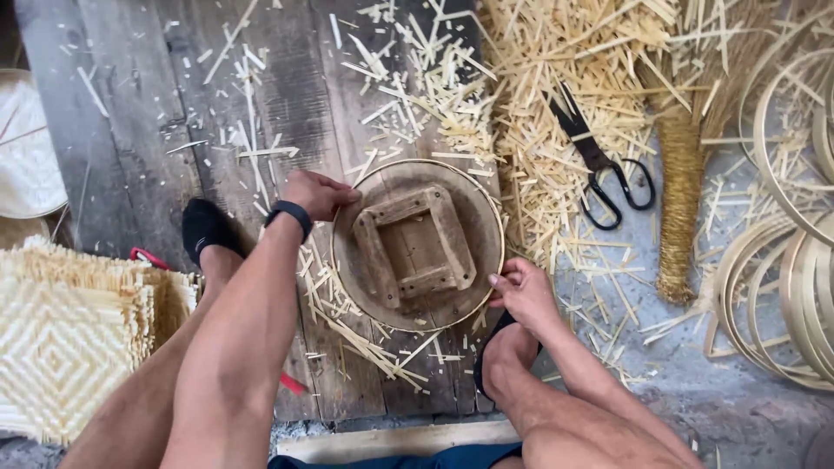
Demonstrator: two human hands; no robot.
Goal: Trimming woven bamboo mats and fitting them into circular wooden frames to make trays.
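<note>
A round wooden mould [419,246] with a square wooden frame on top lies on dark floor planks between my feet. A thin bamboo strip hoop runs around its rim. My left hand [318,193], with a black band on the wrist, grips the hoop and rim at the upper left. My right hand [523,292] pinches the rim at the lower right. Both forearms reach down from the bottom of the frame.
Black scissors [599,165] lie among a heap of bamboo offcuts [556,95] at the upper right. A bound straw broom [680,200] lies beside them. Bamboo hoops [786,295] stack at the right. Woven bamboo mats [65,343] sit at the left.
</note>
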